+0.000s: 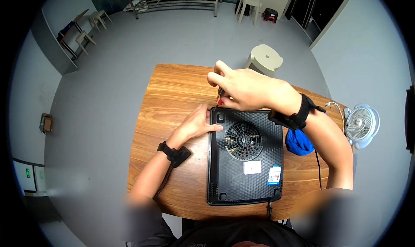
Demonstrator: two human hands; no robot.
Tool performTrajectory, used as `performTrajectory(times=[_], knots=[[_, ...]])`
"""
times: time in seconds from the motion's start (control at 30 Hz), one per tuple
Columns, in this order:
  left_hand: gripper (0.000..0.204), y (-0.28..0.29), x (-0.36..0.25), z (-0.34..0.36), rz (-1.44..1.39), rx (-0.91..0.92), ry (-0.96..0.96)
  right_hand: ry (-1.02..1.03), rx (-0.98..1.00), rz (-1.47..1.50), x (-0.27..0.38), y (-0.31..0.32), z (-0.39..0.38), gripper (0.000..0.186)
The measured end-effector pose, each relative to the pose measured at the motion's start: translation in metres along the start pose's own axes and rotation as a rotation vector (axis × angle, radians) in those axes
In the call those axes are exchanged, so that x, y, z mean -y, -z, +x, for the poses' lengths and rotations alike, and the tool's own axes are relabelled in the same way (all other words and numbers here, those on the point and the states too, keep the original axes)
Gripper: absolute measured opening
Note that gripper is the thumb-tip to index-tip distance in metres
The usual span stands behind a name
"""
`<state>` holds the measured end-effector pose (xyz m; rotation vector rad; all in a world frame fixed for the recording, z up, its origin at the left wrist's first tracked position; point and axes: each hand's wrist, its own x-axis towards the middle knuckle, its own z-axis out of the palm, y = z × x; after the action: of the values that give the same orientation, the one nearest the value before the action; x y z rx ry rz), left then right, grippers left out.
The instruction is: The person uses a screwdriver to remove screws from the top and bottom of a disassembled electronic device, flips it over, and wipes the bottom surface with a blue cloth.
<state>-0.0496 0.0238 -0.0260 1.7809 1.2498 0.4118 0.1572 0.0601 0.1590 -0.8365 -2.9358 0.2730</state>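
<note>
A black induction cooker [244, 184] lies upside down on the wooden table [173, 89], its round fan grille [243, 140], corner feet and two stickers facing up. My left hand [196, 125] grips its far left corner, the thumb pressed on the underside and the fingers at the edge. Above that same corner, my right hand [242, 86] is closed round a screwdriver [219, 97] with a red and black handle. The screwdriver points down at the cooker's edge; its tip is too small to make out. Each wrist wears a black strap with a small box.
Right of the cooker lies a blue cloth bundle [299, 142]. Past it, a white fan [362, 125] stands at the table's right edge beside a white cable. A black cord [270, 209] leaves the cooker's near side. A beige stool [265, 59] stands beyond the far edge.
</note>
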Motion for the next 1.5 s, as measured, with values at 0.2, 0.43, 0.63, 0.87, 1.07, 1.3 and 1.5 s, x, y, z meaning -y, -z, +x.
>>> performTrajectory(times=[0.2,0.43,0.63,0.87,1.07,1.3,1.5], knots=[[0.089,-0.004,0.007,0.002,-0.002,-0.011,-0.013,-0.032,0.024,0.085,-0.005,-0.001,0.006,0.022],[0.082,-0.002,0.007,0.002,0.029,-0.006,-0.008,-0.342,0.193,-0.038,0.003,0.002,0.02,0.033],[0.081,-0.001,0.004,0.002,0.021,-0.002,-0.009,-0.214,0.085,0.066,-0.007,0.002,0.005,0.037],[0.079,-0.003,0.006,0.001,-0.012,-0.024,-0.038,-0.291,0.14,-0.044,-0.005,-0.002,0.015,0.033],[0.081,0.001,0.0,-0.001,-0.003,0.01,0.013,-0.177,0.06,0.02,-0.002,-0.002,0.002,0.027],[0.077,-0.003,0.006,0.0,0.005,-0.028,-0.035,-0.274,0.14,0.08,-0.005,-0.003,0.017,0.038],[0.071,-0.001,0.0,-0.002,0.005,-0.033,-0.043,-0.288,0.117,-0.018,0.004,0.003,0.008,0.041]])
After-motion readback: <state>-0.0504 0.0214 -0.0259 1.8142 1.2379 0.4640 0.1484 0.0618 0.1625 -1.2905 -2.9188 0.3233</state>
